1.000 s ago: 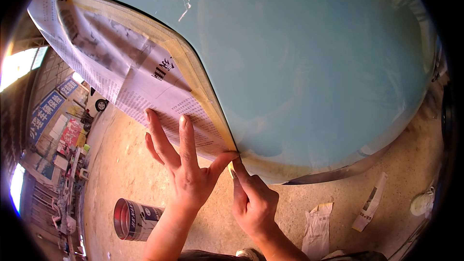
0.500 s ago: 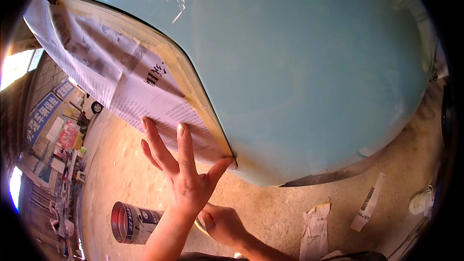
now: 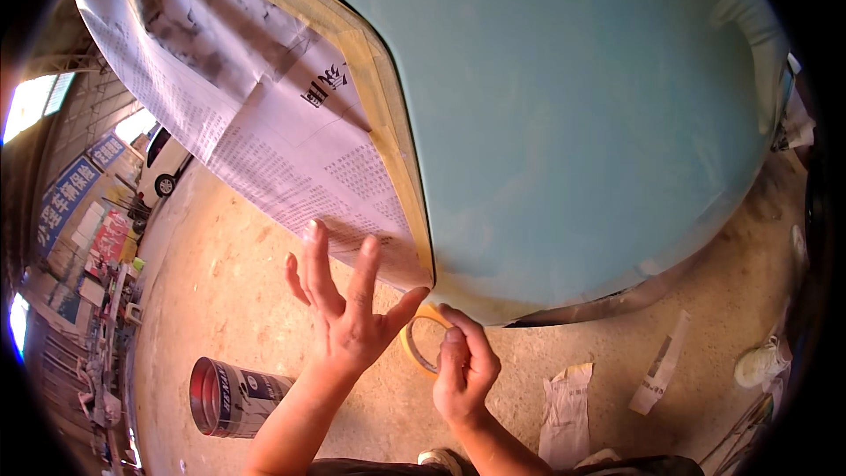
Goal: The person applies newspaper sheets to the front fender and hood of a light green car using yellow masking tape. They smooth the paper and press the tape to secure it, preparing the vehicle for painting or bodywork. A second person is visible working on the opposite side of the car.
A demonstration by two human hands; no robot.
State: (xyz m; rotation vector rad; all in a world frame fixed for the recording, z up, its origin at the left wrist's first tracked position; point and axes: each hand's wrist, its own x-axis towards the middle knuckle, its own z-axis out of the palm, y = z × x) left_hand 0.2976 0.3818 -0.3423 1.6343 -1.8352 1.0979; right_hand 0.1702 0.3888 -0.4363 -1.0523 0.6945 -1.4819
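A pale blue-green car body panel fills the upper right. Along its left edge runs yellow masking tape, holding down a sheet of newspaper. My left hand has its fingers spread over the sheet's lower end. Its thumb tip presses at the pointed lower corner, where tape and panel meet. Just below that corner, my right hand grips a roll of yellow masking tape between thumb and fingers. The roll is close beside my left thumb; whether a strip runs from it to the corner I cannot tell.
A dark printed can lies on its side on the concrete floor. Paper strips lie at the lower right, near a white shoe. Far left, a white car stands near cluttered shelving and blue signs.
My right hand has come up from behind my left wrist to the corner with the tape roll. My left thumb stays at the corner. The view has shifted slightly.
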